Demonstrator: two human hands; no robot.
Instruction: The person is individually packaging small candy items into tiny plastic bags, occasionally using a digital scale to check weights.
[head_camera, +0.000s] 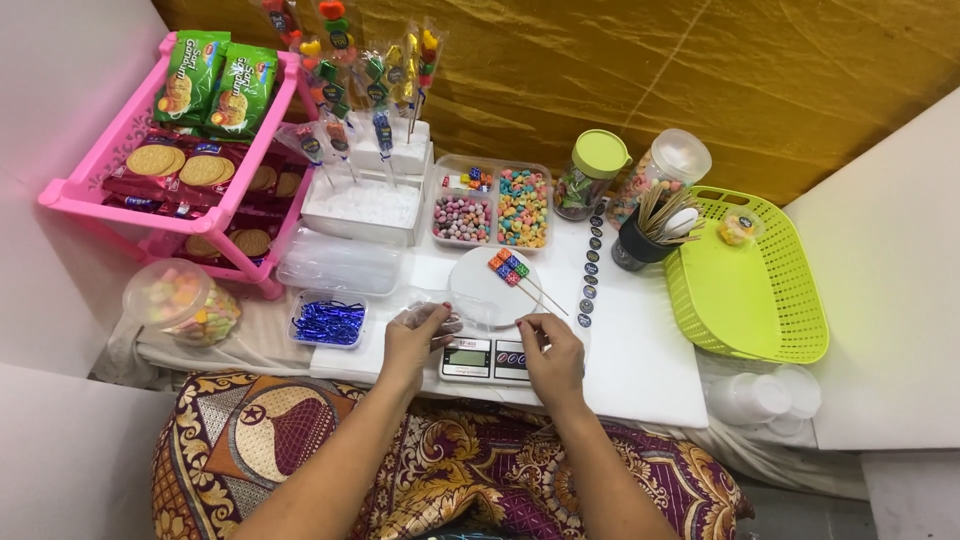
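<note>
Nearest me, a patterned cloth (450, 470) covers the lap. Just beyond, my left hand (415, 338) pinches a clear plastic sleeve (445, 303), fingers closed on it, at about eleven o'clock from the small kitchen scale (487, 358). My right hand (550, 350) rests at the scale's three o'clock edge, fingertips together; whether they grip anything I cannot tell. On the scale's white round plate (478, 285) at twelve o'clock lies a skewer of coloured candy cubes (509, 268), its stick pointing toward four o'clock. I judge the skewer could roll off the plate if either hand nudges the scale, and the slippery sleeve could slide from the pinch. Farther out sit a tray of blue twist ties (329, 322) at ten o'clock, a divided candy box (492, 205), two jars, and a green basket (770, 300) at two o'clock.
</note>
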